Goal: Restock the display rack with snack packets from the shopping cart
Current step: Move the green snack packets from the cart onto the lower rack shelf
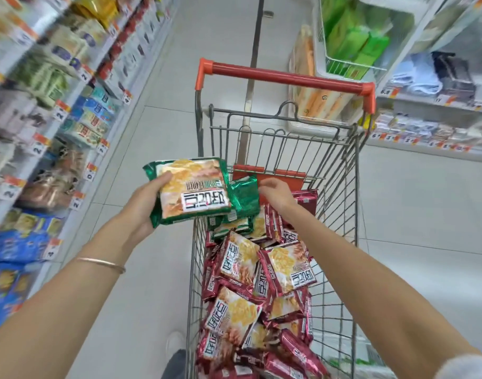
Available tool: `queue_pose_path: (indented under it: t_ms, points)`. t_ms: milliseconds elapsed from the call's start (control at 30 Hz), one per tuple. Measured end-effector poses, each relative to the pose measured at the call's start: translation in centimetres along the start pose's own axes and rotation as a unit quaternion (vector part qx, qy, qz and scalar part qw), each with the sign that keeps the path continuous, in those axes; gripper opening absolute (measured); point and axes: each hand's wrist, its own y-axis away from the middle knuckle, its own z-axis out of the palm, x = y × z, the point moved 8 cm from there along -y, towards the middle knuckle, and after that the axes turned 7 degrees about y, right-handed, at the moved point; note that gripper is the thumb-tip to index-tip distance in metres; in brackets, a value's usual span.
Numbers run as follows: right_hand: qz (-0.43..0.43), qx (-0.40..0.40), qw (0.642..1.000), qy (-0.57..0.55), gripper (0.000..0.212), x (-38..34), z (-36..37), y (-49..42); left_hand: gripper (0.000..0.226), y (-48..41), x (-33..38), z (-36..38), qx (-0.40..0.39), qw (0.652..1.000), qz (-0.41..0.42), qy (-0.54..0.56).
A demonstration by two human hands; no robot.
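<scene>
The left hand [141, 206] gripped a glossy green-edged snack packet [192, 190] picturing golden crisps, while the right hand's [275, 192] curled fingers met a crumpled green packet [244, 199] in the cart [340, 187], grip unclear.

The shopping cart [340, 187] is open from above; red packets [286, 266] fill its bed, green packets [244, 195] heaped at the far end; wire walls hem both sides (red handle [286, 77] beyond); bare floor [163, 127] lies between cart and display rack [43, 127].
</scene>
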Motion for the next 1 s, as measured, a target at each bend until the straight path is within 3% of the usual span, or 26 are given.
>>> queue_pose_path:
  t_ms: [100, 167, 200, 267, 333, 367, 400, 467, 533, 600, 667, 767, 833, 867, 933, 1000]
  points:
    - [-0.073, 0.020, 0.983, 0.167, 0.059, -2.3, 2.5, -1.5, 0.019, 0.9, -0.2, -1.7, 0.004, 0.998, -0.022, 0.055]
    - [-0.146, 0.059, 0.961, 0.228, 0.057, -4.3, 3.9, -1.9, 0.016, 1.3, -0.4, -2.5, 0.012, 0.997, -0.023, 0.079]
    - [-0.160, 0.082, 0.966, 0.183, 0.044, -5.2, 4.1, -1.5, 0.015, 1.3, -0.3, -2.7, 0.014, 0.995, -0.018, 0.094]
    - [-0.131, 0.062, 0.988, -0.056, 0.019, -6.4, 4.6, -0.4, 0.015, 1.0, -0.2, -2.9, 0.018, 0.990, -0.004, 0.137]
    - [-0.063, -0.124, 0.950, -0.278, 0.034, -7.7, 7.3, 1.1, 0.009, 0.8, 0.0, -2.4, 0.017, 0.986, 0.004, 0.165]
    - [-0.043, -0.200, 0.923, -0.327, 0.043, -8.3, 8.2, 2.2, 0.007, 0.8, 0.0, -1.9, 0.010, 0.988, 0.007, 0.154]
    - [-0.036, -0.242, 0.904, -0.351, 0.045, -8.8, 8.3, 3.0, 0.016, 0.9, 0.1, -1.2, -0.010, 0.992, 0.004, 0.125]
    - [-0.029, -0.244, 0.896, -0.369, 0.037, -9.4, 6.8, 3.4, 0.061, 1.6, 0.2, 0.1, -0.088, 0.995, -0.022, 0.029]
    - [-0.030, -0.233, 0.923, -0.304, 0.027, -9.5, 4.3, 3.4, 0.102, 2.2, 0.3, 0.6, -0.181, 0.981, -0.066, -0.028]
    - [-0.062, -0.242, 0.959, -0.136, 0.031, -9.9, 2.4, 3.5, 0.117, 1.7, 1.0, 0.4, -0.188, 0.979, -0.079, -0.013]
    - [-0.099, -0.254, 0.962, 0.024, 0.046, -10.4, 2.3, 3.7, 0.106, 1.8, 1.3, 1.6, -0.204, 0.972, -0.085, -0.074]
    - [-0.107, -0.285, 0.952, -0.020, 0.041, -11.5, 4.0, 3.7, 0.097, 1.9, 0.4, 3.0, -0.228, 0.949, -0.094, -0.199]
    - [-0.104, -0.179, 0.975, -0.088, 0.038, -10.5, 3.7, 1.0, 0.101, 1.1, 0.1, 1.7, -0.185, 0.960, -0.095, -0.186]
    - [-0.116, -0.096, 0.987, -0.057, 0.031, -9.5, 3.0, -0.5, 0.097, 0.6, 0.0, 0.8, -0.156, 0.971, -0.091, -0.156]
    - [-0.142, -0.009, 0.985, 0.103, 0.022, -7.1, 3.4, -2.3, 0.073, -0.1, -0.1, -0.9, -0.104, 0.989, -0.067, -0.086]
    - [-0.155, -0.041, 0.951, 0.266, 0.038, -4.4, 6.0, -2.8, 0.046, -0.6, -0.3, -2.1, -0.063, 0.996, -0.038, -0.052]
